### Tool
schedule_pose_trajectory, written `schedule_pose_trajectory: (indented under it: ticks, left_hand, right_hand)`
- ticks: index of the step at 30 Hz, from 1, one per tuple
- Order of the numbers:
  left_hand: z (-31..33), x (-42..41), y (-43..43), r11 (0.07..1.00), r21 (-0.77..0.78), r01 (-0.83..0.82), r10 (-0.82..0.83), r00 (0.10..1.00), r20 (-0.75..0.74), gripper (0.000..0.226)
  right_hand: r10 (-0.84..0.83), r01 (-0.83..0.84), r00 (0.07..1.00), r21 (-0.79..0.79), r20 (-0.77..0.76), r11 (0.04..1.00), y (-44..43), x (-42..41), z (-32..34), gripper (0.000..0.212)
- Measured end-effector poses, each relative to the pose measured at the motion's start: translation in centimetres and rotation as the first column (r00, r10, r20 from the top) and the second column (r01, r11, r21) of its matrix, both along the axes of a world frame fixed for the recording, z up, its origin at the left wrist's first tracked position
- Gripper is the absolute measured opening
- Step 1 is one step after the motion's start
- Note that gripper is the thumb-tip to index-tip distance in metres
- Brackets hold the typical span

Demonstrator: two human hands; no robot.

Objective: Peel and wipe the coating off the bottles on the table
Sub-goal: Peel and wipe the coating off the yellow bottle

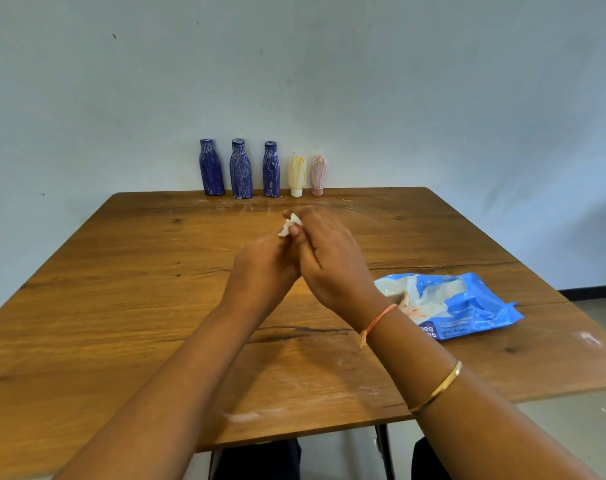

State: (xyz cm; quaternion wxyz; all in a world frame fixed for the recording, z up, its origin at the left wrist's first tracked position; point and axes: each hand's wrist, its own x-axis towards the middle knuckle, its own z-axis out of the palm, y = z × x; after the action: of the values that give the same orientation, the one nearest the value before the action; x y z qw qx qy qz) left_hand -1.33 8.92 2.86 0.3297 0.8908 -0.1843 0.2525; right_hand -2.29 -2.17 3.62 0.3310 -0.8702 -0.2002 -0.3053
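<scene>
Five bottles (271, 169) line the far edge; left hand (265, 261), right hand (332, 261) pinch a scrap (289, 226).

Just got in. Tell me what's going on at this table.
The left hand and right hand meet over the wooden table, pinching a small white scrap between them; wipe or peeled coating, I cannot tell. Three blue bottles, a yellow bottle and a pink bottle stand untouched along the far edge, streaked white. A wet wipes pack lies near the right arm.
</scene>
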Motion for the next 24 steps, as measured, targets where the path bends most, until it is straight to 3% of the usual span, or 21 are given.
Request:
schedule_pose_trajectory:
  ticks: [2, 4, 7, 10, 12, 16, 18, 21, 24]
  left_hand:
    - [-0.3, 0.0, -0.2, 1.0, -0.018, -0.006, 0.007, 0.997, 0.071, 0.017]
    - [-0.6, -0.1, -0.1, 0.996, -0.089, 0.015, -0.004, 0.991, 0.131, 0.018]
    - [-0.9, -0.1, 0.0, 0.986, -0.159, 0.039, -0.016, 0.99, 0.143, 0.024]
    - [-1.5, -0.1, 0.2, 0.975, -0.221, 0.035, -0.013, 0.995, 0.103, 0.02]
    - [-1.9, 0.1, 0.3, 0.977, -0.212, 0.024, -0.007, 0.996, 0.084, 0.018]
    - [-1.9, 0.5, 0.1, 0.972, -0.232, -0.022, 0.034, 0.998, 0.048, 0.012]
    - [-1.9, 0.5, 0.1, 0.97, -0.243, -0.02, 0.036, 0.998, 0.06, 0.016]
    - [-2.0, 0.1, 0.4, 0.965, -0.261, 0.025, -0.007, 0.998, 0.069, 0.016]
    - [-2.2, 0.2, 0.4, 0.968, -0.25, 0.016, -0.005, 0.999, 0.045, 0.014]
  right_hand:
    - [0.008, -0.006, 0.998, -0.045, 0.056, 0.999, 0.1, -0.1, 0.3, 0.033]
    - [0.052, -0.054, 0.997, 0.02, 0.065, 0.998, -0.1, -0.1, 0.4, 0.032]
    - [0.144, -0.112, 0.986, 0.304, -0.082, 0.946, -0.2, 0.1, 0.4, 0.034]
    - [0.172, -0.005, 0.945, 0.515, -0.278, 0.857, -0.4, 0.3, 0.7, 0.03]
    - [0.106, 0.048, 0.942, 0.439, -0.32, 0.897, -0.7, 0.2, 0.9, 0.031]
    - [0.038, -0.024, 0.974, 0.063, -0.224, 0.998, 0.3, -0.5, 0.7, 0.037]
    - [0.065, -0.053, 0.978, 0.066, -0.197, 0.996, 0.4, -0.5, 0.8, 0.037]
    - [0.023, 0.057, 0.948, 0.24, -0.319, 0.969, -0.9, 0.1, 1.3, 0.039]
    - [-0.044, 0.079, 0.949, 0.1, -0.312, 0.992, -1.0, 0.0, 0.9, 0.039]
